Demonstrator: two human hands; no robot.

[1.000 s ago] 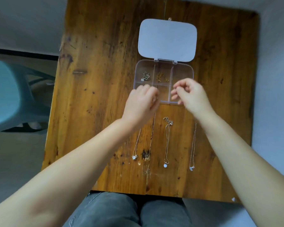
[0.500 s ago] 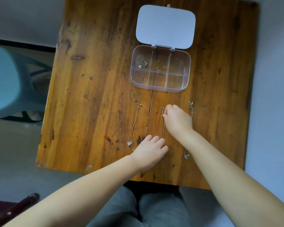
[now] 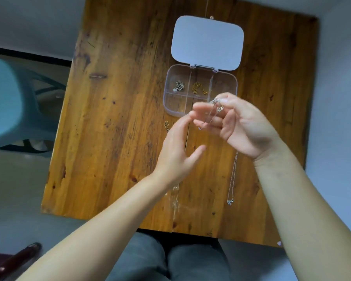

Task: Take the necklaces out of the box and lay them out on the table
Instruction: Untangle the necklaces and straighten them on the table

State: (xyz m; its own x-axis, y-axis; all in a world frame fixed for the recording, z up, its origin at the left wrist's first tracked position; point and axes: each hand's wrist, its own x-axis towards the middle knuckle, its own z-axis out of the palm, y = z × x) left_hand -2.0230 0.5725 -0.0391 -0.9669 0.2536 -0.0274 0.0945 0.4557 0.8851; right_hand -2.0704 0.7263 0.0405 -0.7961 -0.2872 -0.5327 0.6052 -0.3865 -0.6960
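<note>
Above the table point(image 3: 118, 138), right hand point(image 3: 245, 128) pinches a necklace point(image 3: 213, 112), left hand point(image 3: 176, 151) spread loose

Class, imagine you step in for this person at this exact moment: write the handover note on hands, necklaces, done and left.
Right hand: raised, grip shut on a thin silver necklace.
Left hand: open, empty, just below it.
Box: lid open; a silver necklace in a heap and a gold one sit in its far compartments.
Done: one chain lies straight on the table; another's end shows beside the left hand.
Left: lay the held one down, then the two boxed ones.
</note>
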